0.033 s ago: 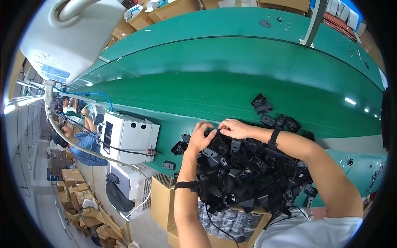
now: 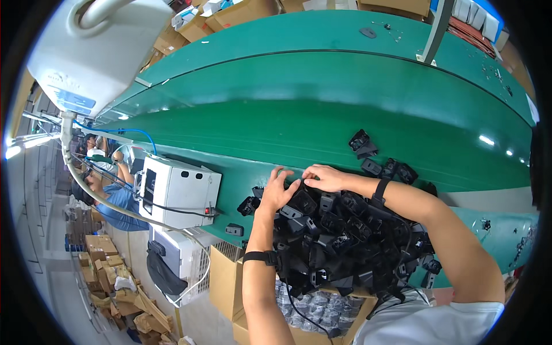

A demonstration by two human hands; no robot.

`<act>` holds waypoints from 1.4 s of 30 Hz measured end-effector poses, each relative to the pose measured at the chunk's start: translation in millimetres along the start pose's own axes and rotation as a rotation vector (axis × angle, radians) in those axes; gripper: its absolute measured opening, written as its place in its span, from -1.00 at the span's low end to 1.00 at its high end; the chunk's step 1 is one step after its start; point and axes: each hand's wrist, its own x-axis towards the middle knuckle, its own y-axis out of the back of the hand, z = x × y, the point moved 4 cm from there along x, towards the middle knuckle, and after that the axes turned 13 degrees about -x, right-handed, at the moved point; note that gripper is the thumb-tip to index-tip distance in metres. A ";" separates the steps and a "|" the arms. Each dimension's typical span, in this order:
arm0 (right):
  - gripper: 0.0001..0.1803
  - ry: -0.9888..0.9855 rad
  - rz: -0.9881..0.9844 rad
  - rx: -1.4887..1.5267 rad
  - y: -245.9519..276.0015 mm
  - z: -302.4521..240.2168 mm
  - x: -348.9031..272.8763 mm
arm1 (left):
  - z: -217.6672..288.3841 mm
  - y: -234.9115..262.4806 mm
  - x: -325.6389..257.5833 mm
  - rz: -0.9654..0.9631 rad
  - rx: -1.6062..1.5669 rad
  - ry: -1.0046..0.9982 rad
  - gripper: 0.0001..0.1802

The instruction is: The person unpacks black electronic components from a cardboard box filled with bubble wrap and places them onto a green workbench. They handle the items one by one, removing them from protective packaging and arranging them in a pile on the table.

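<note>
In front of me, black plastic housings (image 2: 360,231) lie heaped at many angles on my counter (image 2: 237,183), reaching its near edge. Some turn open hollows upward, others smooth faces. To my left, 1 dark piece (image 2: 234,230) lies flat near that edge, apart from the heap.

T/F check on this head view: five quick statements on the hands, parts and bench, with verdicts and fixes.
1. The left hand and right hand are close together at the far side of the black pile. True.
2. The white machine stands right of the pile. False: the white machine is on its left.
3. The left forearm wears a black strap. True.
4. Every black part lies in the pile. False: some loose parts lie apart, on the green surface.
5. Both hands are gloved. False: both are bare.
</note>
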 end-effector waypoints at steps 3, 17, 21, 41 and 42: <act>-0.54 -0.156 -0.034 0.343 11.8 6.0 1.1 | -6.4 -7.5 2.8 -0.144 0.096 0.172 -0.40; -0.15 -0.272 0.214 -0.735 111.6 43.3 -102.6 | 51.1 -42.1 41.8 -0.184 0.295 0.096 -0.37; -0.22 -0.426 0.196 -0.727 95.4 36.6 -120.6 | 88.9 -80.2 51.2 -0.227 0.240 -0.027 -0.29; -0.29 -0.913 0.463 -0.444 129.6 53.7 -234.8 | 188.4 -226.4 41.0 -0.587 0.279 0.016 -0.03; -0.27 -0.923 0.458 -0.485 123.7 50.6 -234.6 | 186.9 -236.4 37.2 -0.592 0.297 0.059 0.02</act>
